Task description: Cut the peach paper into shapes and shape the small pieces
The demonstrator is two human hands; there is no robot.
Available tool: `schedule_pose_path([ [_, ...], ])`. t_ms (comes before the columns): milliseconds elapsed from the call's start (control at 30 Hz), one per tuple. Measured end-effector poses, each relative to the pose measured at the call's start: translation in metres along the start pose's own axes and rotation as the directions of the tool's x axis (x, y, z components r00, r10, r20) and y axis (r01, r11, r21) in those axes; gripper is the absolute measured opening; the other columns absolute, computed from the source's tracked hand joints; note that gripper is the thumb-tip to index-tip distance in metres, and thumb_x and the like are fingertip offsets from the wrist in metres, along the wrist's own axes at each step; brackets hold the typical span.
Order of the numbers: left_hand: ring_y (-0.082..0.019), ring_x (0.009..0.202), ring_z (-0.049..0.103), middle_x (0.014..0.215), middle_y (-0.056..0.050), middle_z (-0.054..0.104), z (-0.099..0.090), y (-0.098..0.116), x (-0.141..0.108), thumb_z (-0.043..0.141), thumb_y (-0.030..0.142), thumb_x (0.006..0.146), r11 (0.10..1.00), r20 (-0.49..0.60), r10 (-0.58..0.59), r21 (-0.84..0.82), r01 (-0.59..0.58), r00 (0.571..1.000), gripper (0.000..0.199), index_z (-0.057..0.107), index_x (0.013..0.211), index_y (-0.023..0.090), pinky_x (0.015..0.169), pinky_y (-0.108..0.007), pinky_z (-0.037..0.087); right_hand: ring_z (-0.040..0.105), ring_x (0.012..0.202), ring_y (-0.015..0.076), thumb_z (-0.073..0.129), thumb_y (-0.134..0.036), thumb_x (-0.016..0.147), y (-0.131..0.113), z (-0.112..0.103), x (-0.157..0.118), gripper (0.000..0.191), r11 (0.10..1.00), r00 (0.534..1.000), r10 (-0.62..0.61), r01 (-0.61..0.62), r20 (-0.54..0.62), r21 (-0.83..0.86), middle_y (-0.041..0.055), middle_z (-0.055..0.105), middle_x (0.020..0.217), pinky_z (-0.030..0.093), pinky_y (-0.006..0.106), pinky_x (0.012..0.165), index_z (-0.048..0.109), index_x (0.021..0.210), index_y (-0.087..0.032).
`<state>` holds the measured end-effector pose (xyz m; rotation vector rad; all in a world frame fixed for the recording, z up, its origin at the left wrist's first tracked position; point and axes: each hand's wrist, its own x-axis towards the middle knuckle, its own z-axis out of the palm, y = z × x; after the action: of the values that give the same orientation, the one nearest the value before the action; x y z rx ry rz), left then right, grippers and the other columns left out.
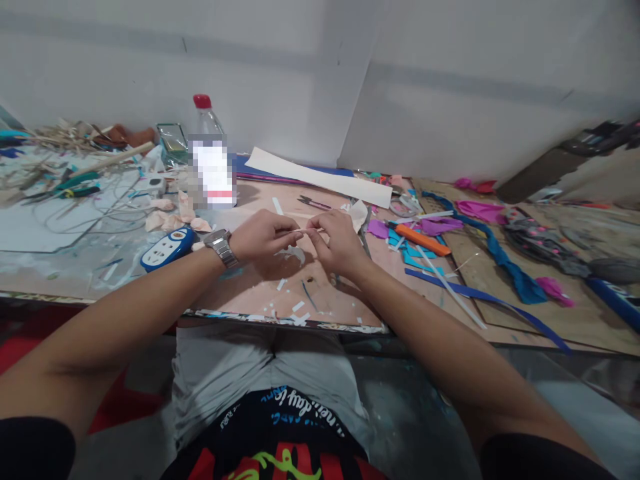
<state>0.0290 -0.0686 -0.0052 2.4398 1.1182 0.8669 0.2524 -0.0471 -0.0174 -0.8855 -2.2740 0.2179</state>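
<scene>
Over the middle of the worktable, my left hand and my right hand meet almost fingertip to fingertip. Both are closed in a pinch on a thin pale strip, mostly hidden by the fingers; its material I cannot make out. A metal watch is on my left wrist. Just below the fingertips lies a curled white scrap. Behind the hands rest small dark snips, and a cream piece of paper sits beside my right hand.
A bottle with a red cap stands behind a blue power strip. Right of my hands lie an orange cutter, a blue ribbon and coloured paper scraps. A long cream strip lies along the wall; pliers are left.
</scene>
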Motion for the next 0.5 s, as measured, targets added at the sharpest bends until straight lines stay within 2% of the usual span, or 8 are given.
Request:
schedule_pose_path([
  [133, -0.012, 0.063, 0.069, 0.073, -0.003, 0.078, -0.0015, -0.0011, -0.0002, 0.056, 0.046, 0.100, 0.997, 0.034, -0.038, -0.070, 0.040, 0.999, 0.038, 0.078, 0.087, 0.017, 0.062, -0.022, 0.043, 0.061, 0.098, 0.0256, 0.056, -0.037, 0.100, 0.0009, -0.0010, 0.0006, 0.022, 0.999, 1.000, 0.021, -0.021, -0.005, 0.025, 0.0082, 0.074, 0.097, 0.038, 0.043, 0.094, 0.068, 0.093, -0.020],
  [300, -0.012, 0.060, 0.069, 0.071, -0.002, 0.077, -0.0019, 0.0021, 0.0012, 0.057, 0.041, 0.100, 0.994, 0.088, -0.067, -0.085, 0.074, 0.994, 0.037, 0.076, 0.081, 0.017, 0.059, -0.020, 0.044, 0.067, 0.093, 0.0240, 0.067, -0.043, 0.095, -0.0010, -0.0013, 0.0016, 0.023, 0.995, 0.999, -0.053, 0.053, -0.004, 0.084, 0.0058, 0.078, 0.094, 0.043, 0.041, 0.091, 0.074, 0.094, -0.022],
  [400, -0.012, 0.060, 0.070, 0.072, -0.004, 0.078, -0.0022, 0.0065, 0.0024, 0.056, 0.042, 0.101, 0.975, 0.160, -0.101, -0.182, 0.130, 0.982, 0.038, 0.074, 0.080, 0.015, 0.057, -0.020, 0.047, 0.068, 0.088, 0.0232, 0.066, -0.041, 0.096, -0.0028, -0.0010, 0.0015, 0.023, 0.996, 0.999, -0.037, 0.039, -0.028, 0.077, 0.0053, 0.078, 0.088, 0.045, 0.040, 0.088, 0.076, 0.087, -0.022],
  [500, -0.013, 0.062, 0.072, 0.073, -0.007, 0.078, -0.0021, 0.0076, 0.0027, 0.055, 0.048, 0.102, 0.932, 0.223, -0.133, -0.304, 0.198, 0.966, 0.043, 0.072, 0.082, 0.014, 0.056, -0.020, 0.050, 0.070, 0.089, 0.0232, 0.066, -0.038, 0.096, -0.0037, -0.0011, 0.0014, 0.020, 0.997, 0.999, -0.029, 0.032, -0.043, 0.077, 0.0054, 0.079, 0.090, 0.046, 0.039, 0.087, 0.077, 0.089, -0.022],
])
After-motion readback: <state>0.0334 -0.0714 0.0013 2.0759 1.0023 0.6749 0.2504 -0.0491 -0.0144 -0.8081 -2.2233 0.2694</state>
